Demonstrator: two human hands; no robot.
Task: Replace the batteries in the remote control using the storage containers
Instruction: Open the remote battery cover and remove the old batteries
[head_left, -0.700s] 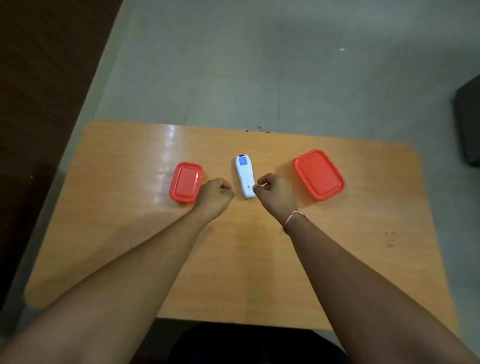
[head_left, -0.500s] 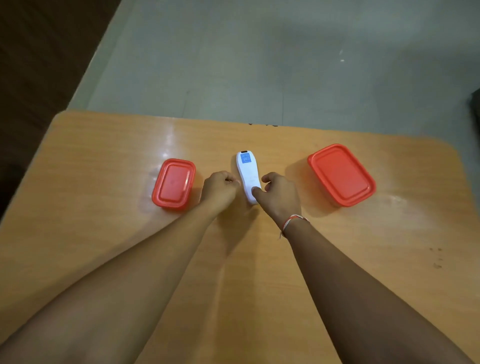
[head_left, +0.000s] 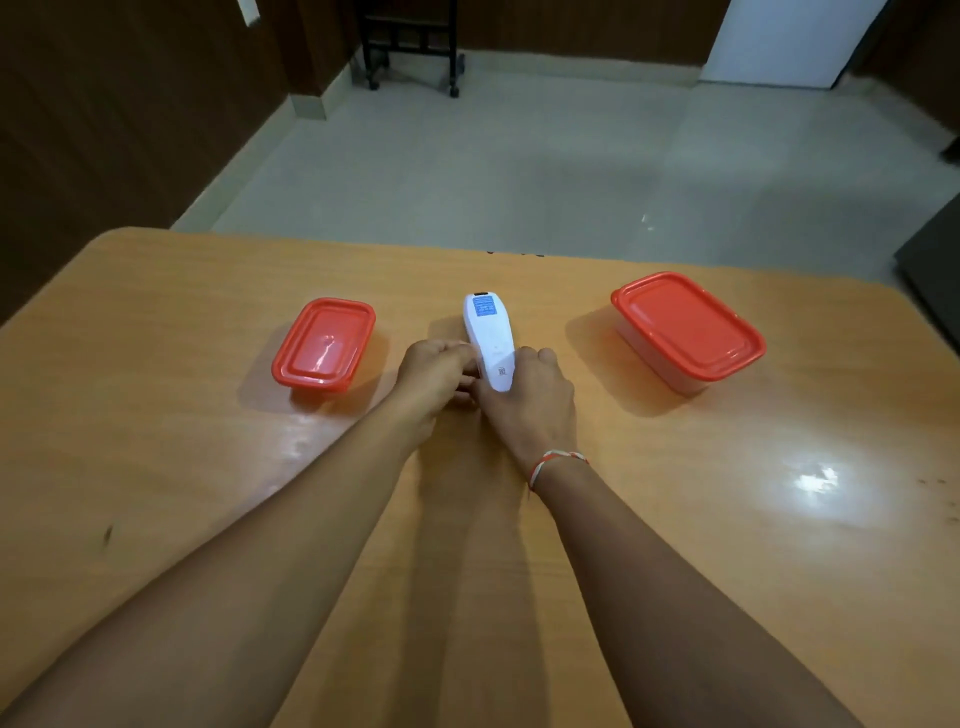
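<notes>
On the left part of the glossy orange-brown wooden table (head_left: 156, 415), towards its far edge, sits the small rectangular clear plastic container with a red lid (head_left: 324, 343), lid on and flat on the surface. It is near my left hand (head_left: 439, 371) but not touching it. That hand lies just left of the middle of the table, fingers curled in, its fingertips (head_left: 462, 358) pressed against the left side of the white plastic remote control (head_left: 489, 345).

The remote lies back side up at the middle of the table, its long axis running from my hands towards the far edge, a blue label near its far end and a small printed code near the end closest to me. Its near end is caught between my two hands; I cannot tell whether it is lifted or lying on the surface there.

My right hand (head_left: 530, 402) is cupped around the right side and near end of the remote, fingers bent against its edge, with a red and white thread bracelet (head_left: 556, 462) on the wrist.

Well to the right, also towards the far edge, stands the larger rectangular clear plastic container with a red lid (head_left: 685, 330), closed and turned slightly askew to the table edge, apart from both hands.
</notes>
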